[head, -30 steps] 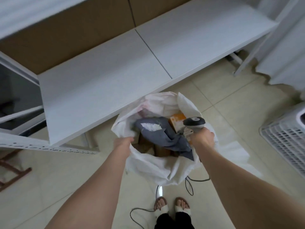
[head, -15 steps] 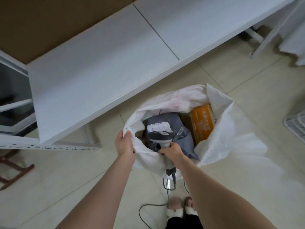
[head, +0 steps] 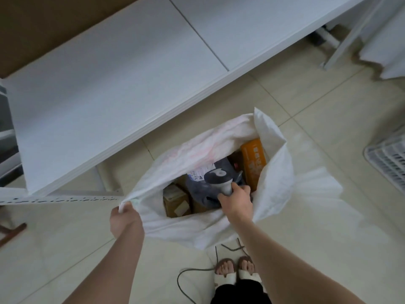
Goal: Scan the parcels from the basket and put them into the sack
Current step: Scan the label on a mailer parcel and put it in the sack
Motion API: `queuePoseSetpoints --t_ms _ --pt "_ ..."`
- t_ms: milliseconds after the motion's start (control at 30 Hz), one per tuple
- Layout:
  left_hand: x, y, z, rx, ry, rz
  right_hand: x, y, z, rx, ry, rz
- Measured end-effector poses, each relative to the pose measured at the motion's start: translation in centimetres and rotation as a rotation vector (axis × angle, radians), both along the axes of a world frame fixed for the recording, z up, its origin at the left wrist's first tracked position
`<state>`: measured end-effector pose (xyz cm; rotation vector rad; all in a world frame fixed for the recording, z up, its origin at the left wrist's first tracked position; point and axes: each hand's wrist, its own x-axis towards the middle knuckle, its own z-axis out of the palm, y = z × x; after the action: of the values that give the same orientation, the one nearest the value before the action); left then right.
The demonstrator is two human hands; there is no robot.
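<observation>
Your left hand (head: 125, 219) pinches the white sack (head: 278, 172) rim; your right hand (head: 237, 199) grips the barcode scanner (head: 220, 179) over it. Inside lie a grey mailer (head: 202, 191), orange box (head: 254, 160) and cardboard box (head: 175, 199).

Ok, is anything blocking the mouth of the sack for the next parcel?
Only the right hand itself: it holds the scanner over the opening, just above the grey parcel inside. The left hand grips the rim of the sack, so the mouth is wide open, and nothing else visible covers it.
</observation>
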<state>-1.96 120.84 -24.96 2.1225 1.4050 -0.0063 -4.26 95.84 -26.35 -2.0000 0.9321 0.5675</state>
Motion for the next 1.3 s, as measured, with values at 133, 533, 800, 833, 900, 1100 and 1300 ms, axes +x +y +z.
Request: queuePoseSetpoints --t_ms 133,533,800,833,900,1100,1300 --pt "0.5 -2.4 1.7 0.009 0.024 0.030 1.0 -3.9 3.4 -0.184 -0.017 -0.085" --pt "0.6 -5.3 0.7 -0.043 0.008 0.000 2.7 -8.0 -0.2 0.104 0.046 -0.328" --pt "1.5 -3.5 0.8 0.030 -0.025 -0.027 4.3 -9.1 -1.2 -0.033 0.127 -0.310" --pt "1.4 -3.3 0.4 0.033 -0.034 0.000 4.2 -9.4 -1.9 -0.048 0.122 -0.353" --pt "1.3 -3.1 -0.3 0.029 -0.049 0.065 3.7 -9.7 -3.1 -0.126 0.104 -0.403" --pt "0.5 -3.4 -1.6 -0.015 -0.092 0.164 2.4 -11.2 -4.5 -0.133 0.114 -0.465" --pt "0.5 -4.0 -1.7 -0.092 -0.114 0.215 2.1 -12.3 -4.9 -0.006 0.140 -0.526"
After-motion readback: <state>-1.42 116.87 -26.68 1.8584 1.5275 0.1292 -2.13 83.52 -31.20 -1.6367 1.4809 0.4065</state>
